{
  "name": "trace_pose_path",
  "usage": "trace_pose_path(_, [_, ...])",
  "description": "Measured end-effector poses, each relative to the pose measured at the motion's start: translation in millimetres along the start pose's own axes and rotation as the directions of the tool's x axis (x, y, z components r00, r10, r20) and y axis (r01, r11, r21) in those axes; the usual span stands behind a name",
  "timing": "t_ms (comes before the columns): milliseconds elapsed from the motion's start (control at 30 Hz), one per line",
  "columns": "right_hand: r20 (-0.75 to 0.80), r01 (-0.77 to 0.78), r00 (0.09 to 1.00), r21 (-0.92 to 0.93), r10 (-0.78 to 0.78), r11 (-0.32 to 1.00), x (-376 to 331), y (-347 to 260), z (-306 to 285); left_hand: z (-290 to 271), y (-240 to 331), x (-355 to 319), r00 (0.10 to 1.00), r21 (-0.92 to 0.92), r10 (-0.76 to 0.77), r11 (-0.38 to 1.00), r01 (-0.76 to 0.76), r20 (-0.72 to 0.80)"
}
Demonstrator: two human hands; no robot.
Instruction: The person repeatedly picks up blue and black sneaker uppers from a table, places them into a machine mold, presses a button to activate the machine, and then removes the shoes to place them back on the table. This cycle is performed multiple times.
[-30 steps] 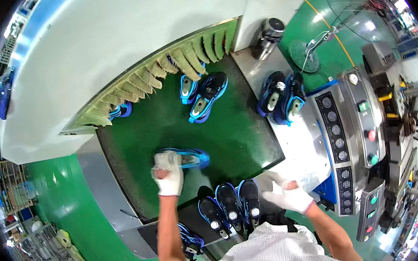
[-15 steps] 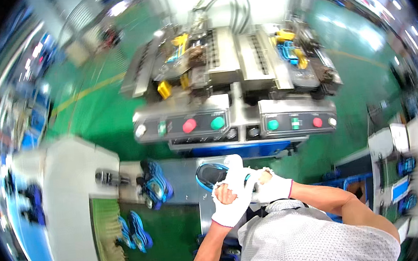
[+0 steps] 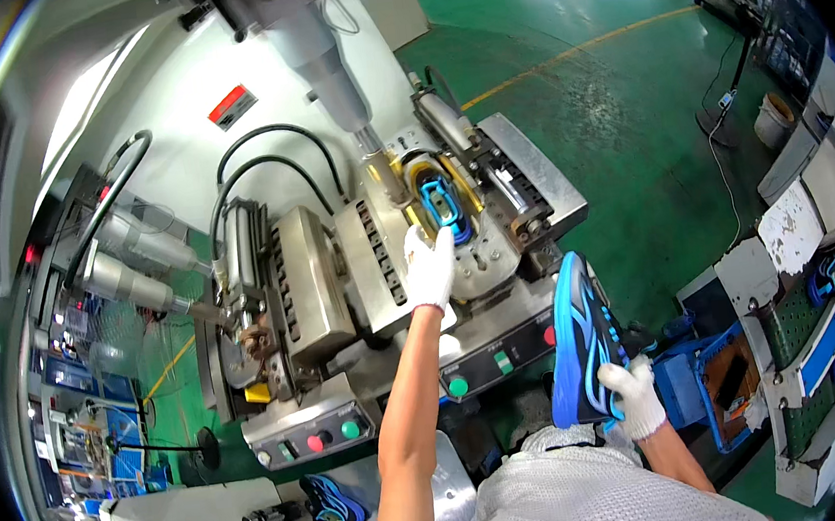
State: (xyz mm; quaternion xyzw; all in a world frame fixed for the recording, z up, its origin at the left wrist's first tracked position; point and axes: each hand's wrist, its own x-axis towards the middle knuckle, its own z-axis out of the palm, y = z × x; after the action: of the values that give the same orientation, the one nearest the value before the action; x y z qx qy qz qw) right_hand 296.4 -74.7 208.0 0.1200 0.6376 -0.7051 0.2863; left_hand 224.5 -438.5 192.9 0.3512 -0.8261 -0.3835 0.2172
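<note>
At the machine (image 3: 373, 265) | our left hand (image 3: 431, 274) half-open, empty, by mounted shoe (image 3: 443, 206) | right hand (image 3: 638, 400) grips blue shoe (image 3: 575, 346); keep clear

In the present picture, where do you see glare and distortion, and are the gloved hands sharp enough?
Head view: bright glare on the far green floor; head view: black corners, straight edges bent toward the rim, small details soft at the left rim; head view: left hand and right hand fairly sharp, as is the blue shoe in the right.
</note>
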Motion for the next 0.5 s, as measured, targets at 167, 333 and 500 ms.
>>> trace_pose_path(167, [-0.065, 0.091, 0.994, 0.073, -0.086, 0.993, -3, 0, -32, 84, -43, 102, 0.986, 0.224, -0.169, 0.960, 0.168, -0.013])
trace_pose_path(333, [-0.026, -0.091, 0.995, 0.067, 0.093, 0.994, 20, 12, -44, 99, -55, 162, 0.961, 0.309, -0.236, 0.933, 0.182, 0.146])
trace_pose_path(500, [0.060, 0.092, 0.994, -0.091, -0.087, 0.992, 43, -32, -4, 17, -38, 140, 0.953, -0.186, -0.169, 0.958, 0.219, 0.251])
